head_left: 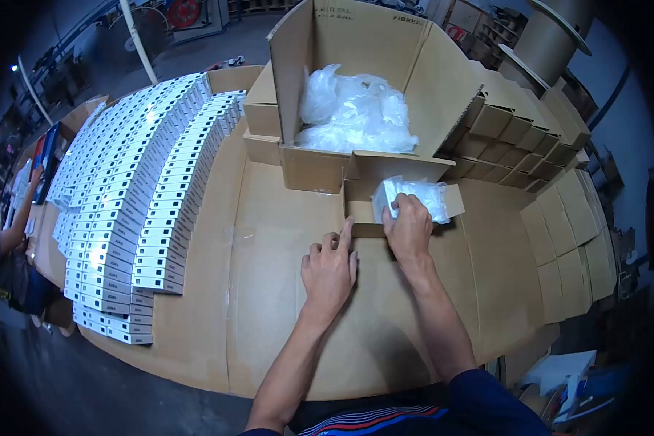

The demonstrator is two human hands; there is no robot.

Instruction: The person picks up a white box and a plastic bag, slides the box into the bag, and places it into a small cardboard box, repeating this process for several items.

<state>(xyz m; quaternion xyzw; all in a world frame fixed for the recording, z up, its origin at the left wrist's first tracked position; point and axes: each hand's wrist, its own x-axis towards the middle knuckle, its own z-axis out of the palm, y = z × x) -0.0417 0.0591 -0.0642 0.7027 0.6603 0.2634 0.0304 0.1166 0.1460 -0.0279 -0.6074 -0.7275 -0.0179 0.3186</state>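
A small open cardboard carton [361, 209] lies in front of me, its back flap raised. A white pack in clear plastic [437, 198] sits in its right part. My right hand [410, 231] reaches over the near side with fingers curled down on the pack; the fingertips are partly hidden. My left hand [328, 272] is at the carton's near left corner. Its index finger points up at the carton wall, the thumb stands apart and the other fingers are partly bent, with nothing visible in them.
Behind the carton stands a large cardboard box [432, 80] with clear plastic bags [356, 109] inside. Long rows of white boxes [163, 232] are stacked at left. Folded brown cartons [516, 138] are piled at right. Another person's arm [23, 211] shows at far left.
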